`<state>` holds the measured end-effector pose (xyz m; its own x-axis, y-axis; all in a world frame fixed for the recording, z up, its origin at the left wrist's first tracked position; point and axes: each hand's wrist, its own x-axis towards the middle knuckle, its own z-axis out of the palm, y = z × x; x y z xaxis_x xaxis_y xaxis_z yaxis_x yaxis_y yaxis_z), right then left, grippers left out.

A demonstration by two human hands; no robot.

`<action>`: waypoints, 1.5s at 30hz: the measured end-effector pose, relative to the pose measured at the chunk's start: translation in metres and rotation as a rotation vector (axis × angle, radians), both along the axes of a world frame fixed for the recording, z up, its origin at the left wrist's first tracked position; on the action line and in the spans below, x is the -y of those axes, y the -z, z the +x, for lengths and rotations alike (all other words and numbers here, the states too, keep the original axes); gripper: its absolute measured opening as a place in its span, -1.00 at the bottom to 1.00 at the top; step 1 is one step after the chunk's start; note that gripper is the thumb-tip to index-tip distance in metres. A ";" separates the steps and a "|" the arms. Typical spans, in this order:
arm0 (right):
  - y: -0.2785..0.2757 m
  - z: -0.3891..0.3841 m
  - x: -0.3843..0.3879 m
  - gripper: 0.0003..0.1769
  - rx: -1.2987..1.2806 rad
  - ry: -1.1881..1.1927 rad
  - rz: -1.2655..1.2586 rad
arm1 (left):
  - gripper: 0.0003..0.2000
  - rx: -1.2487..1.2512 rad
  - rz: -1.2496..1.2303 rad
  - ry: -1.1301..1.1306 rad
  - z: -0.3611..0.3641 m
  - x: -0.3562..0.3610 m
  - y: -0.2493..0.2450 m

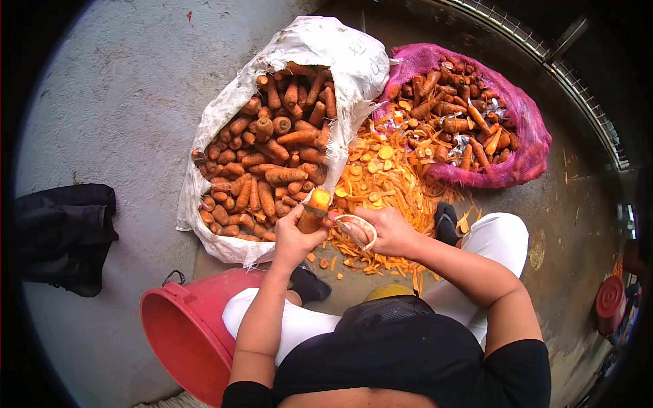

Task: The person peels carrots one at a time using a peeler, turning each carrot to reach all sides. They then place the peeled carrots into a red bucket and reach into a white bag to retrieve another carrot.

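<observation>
My left hand [294,234] grips a carrot [315,206] held upright, its cut orange top showing. Beside it, my right hand [384,230] holds a peeler [356,230] with a pale looped frame, its blade close to the carrot's side. Both hands hover over a heap of orange peelings [384,180] on the concrete floor. Just beyond the hands stands a white sack [340,61] full of unpeeled carrots. A pink mesh bag [527,129] with more carrots lies to its right.
A red plastic bucket [178,326] sits by my left knee. A dark bundle of cloth [64,234] lies on the floor at far left. A small red round object [609,296] is at the right edge. A metal grate [578,75] runs along the upper right.
</observation>
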<state>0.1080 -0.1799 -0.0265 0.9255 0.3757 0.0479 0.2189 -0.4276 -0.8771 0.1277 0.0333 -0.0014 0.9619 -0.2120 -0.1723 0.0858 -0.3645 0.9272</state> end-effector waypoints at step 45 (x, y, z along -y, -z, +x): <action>0.226 0.022 0.062 -0.62 -0.372 0.170 -0.812 | -0.40 -0.862 -1.067 -0.230 -0.006 -0.003 0.040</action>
<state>0.1299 -0.2422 -0.2525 0.8743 0.0206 -0.4849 -0.1406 -0.9455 -0.2937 0.1220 0.0364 -0.0411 0.6668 -0.4689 -0.5792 0.7275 0.5781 0.3695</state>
